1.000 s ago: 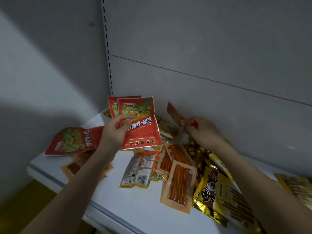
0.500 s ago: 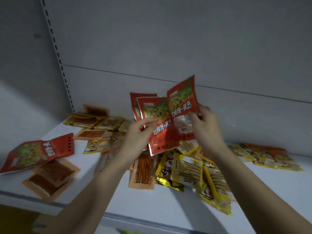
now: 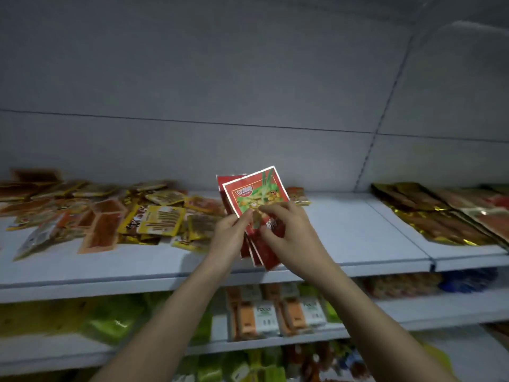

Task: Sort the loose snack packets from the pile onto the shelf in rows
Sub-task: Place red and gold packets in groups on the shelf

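resting between both hands (image 3: 230, 238) (image 3: 289, 232), red packets (image 3: 257, 197) above shelf (image 3: 344, 238)

Glossy foil packets (image 3: 254, 197), matt shelf (image 3: 344, 230)

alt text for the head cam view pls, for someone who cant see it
Both hands, left hand and right hand, hold a small stack of red snack packets above a white shelf. A loose pile of yellow and orange packets lies to the left, gold-edged packets to the right, stocked shelves below.
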A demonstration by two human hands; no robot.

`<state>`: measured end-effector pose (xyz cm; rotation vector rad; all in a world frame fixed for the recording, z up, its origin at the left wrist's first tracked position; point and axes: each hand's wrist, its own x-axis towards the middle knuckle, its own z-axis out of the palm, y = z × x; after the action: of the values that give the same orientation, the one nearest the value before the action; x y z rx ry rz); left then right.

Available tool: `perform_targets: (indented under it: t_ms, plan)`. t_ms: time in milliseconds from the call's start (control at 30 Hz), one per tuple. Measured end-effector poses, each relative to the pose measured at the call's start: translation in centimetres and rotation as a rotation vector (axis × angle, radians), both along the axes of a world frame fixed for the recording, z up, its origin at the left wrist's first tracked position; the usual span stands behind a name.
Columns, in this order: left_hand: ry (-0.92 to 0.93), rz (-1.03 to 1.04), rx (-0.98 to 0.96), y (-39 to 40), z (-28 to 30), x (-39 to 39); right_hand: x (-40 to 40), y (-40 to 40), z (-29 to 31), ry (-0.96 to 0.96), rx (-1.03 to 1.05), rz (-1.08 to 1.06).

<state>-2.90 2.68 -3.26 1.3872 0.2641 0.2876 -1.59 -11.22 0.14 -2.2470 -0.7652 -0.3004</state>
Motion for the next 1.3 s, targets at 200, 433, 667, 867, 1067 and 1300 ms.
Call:
perform_targets:
  t_ms: [200,433,667,867,1067,1300]
  plan:
    - [0.016,-0.133,0.046,-11.6,0.9,1.2,-0.1,-14.8,0.6,0.128,0.098,-0.366]
    - [0.024,-0.311,0.085,-24.6,1.1,4.7,0.6,-28.3,-0.2,0.367,0.377,-0.448]
    - [0.035,-0.398,0.078,-35.1,-0.5,11.5,6.4,-38.7,-2.8,0.467,0.616,-0.522]
    - [0.019,-0.441,-0.028,-44.6,-0.5,20.7,15.3,-48.8,-3.1,0.490,0.741,-0.646]
    - [-0.009,-0.457,-0.055,-53.7,-0.2,29.3,22.4,-59.5,-2.0,0.515,0.842,-0.687]
    - [-0.051,-0.404,-0.006,-61.8,1.3,34.9,28.4,-72.2,-0.5,0.542,0.868,-0.820]
